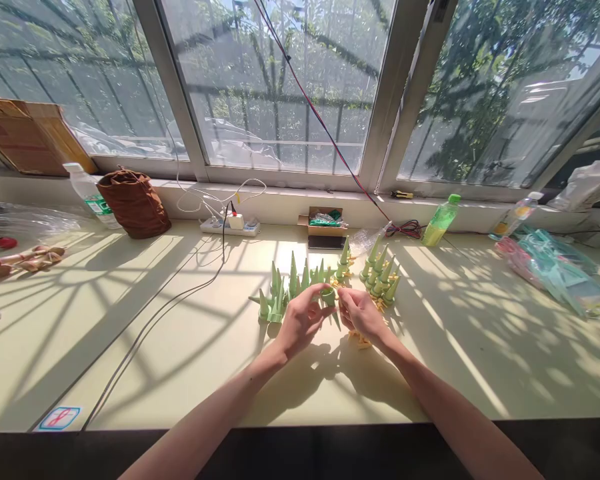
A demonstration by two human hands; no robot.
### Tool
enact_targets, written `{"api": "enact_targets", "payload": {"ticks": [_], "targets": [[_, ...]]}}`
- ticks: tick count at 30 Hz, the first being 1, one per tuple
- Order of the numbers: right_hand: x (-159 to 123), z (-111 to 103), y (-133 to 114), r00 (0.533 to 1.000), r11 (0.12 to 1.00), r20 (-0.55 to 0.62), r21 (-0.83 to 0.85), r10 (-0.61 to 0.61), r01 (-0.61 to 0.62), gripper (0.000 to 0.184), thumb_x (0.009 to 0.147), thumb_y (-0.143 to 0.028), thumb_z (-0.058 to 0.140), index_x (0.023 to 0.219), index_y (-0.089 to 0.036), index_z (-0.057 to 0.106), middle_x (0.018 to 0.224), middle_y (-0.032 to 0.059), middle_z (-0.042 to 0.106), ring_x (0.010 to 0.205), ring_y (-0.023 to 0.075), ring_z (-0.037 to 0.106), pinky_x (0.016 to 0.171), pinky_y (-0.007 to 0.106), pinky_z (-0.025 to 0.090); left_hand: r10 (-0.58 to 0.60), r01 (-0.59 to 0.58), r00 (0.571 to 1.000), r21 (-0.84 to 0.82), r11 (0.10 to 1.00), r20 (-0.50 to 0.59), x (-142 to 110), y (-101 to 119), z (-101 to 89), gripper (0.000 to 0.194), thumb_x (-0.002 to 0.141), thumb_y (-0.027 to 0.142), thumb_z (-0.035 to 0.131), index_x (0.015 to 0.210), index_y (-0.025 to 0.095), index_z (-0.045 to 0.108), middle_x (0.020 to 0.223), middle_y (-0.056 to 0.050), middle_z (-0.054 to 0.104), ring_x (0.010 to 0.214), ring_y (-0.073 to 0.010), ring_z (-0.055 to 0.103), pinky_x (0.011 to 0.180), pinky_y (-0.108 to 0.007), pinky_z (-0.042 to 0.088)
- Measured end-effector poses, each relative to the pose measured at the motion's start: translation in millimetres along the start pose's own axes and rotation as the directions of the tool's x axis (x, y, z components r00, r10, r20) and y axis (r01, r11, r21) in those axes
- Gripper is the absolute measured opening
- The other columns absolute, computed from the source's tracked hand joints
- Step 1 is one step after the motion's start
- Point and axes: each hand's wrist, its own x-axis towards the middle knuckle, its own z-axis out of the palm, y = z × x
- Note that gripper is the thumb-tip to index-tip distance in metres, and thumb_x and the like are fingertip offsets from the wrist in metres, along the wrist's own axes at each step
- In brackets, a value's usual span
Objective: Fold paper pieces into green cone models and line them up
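While between the hands (pixel 301 319), a smooth, round-rimmed green cone (pixel 328 296).

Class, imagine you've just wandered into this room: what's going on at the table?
A person at the pale table holds a small green hollow piece in the left hand. The right hand is close beside it; what its fingers hold, if anything, is too small to make out. Green cones stand behind the left hand, and another cluster of green cones stands beyond the right. Small yellow-orange pieces lie near the right hand.
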Motion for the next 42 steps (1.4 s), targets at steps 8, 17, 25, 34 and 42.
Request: {"api": "enact_targets", "payload": {"ticks": [8,17,25,34,42], "targets": [[-3,1,-9,0.998,0.991,0.043,-0.122,-0.05,0.055,0.047,0.089,-0.056,0.053,0.062,-0.02,0.04,0.05,-0.0073,0.039,0.035,0.0053,0.036,0.034,0.019,0.027,-0.147,0.14,0.989,-0.236,0.962,-0.01,3,8,-0.6,0.032,0.093,0.039,0.054,0.118,0.018,0.057,0.067,0.002,0.055,0.044,-0.0077,0.052,0.039,-0.018,0.04],[-6,2,-14,0.997,0.984,0.077,-0.172,-0.033,0.046,0.043,0.089,-0.052,0.056,0.064,-0.018,0.048,0.05,-0.0063,0.043,0.038,0.0064,0.04,0.038,0.02,0.029,-0.185,0.171,0.983,-0.315,0.933,-0.015,2,3,0.3,0.032,0.092,0.041,0.056,0.113,0.018,0.06,0.06,0.004,0.053,0.041,-0.0064,0.049,0.038,-0.016,0.038],[-6,0,-9,0.995,0.953,0.076,-0.292,-0.058,0.078,0.039,0.092,-0.045,0.052,0.063,-0.019,0.045,0.05,-0.0056,0.043,0.043,0.0085,0.039,0.042,0.021,0.031,-0.265,0.255,0.963,-0.439,0.861,0.04,7,2,-1.7,0.033,0.087,0.044,0.063,0.103,0.015,0.064,0.051,0.006,0.05,0.033,-0.0049,0.041,0.032,-0.015,0.033],[-7,-4,-10,0.979,0.815,0.089,-0.543,-0.182,0.201,0.034,0.093,-0.037,0.048,0.065,-0.019,0.046,0.056,-0.0039,0.042,0.053,0.0105,0.04,0.05,0.023,0.031,-0.321,0.33,0.941,-0.494,0.804,0.106,8,0,-3.2,0.038,0.085,0.048,0.064,0.099,0.014,0.063,0.047,0.007,0.047,0.031,-0.0055,0.039,0.028,-0.015,0.028],[-5,-3,-2,0.993,0.934,0.073,-0.339,-0.095,0.114,0.043,0.096,-0.048,0.043,0.065,-0.019,0.044,0.054,-0.0042,0.042,0.046,0.0091,0.041,0.044,0.022,0.032,-0.289,0.283,0.956,-0.456,0.844,0.058,9,5,-1.2,0.036,0.085,0.048,0.064,0.098,0.015,0.062,0.055,0.004,0.054,0.032,-0.0051,0.041,0.028,-0.016,0.03]]}}
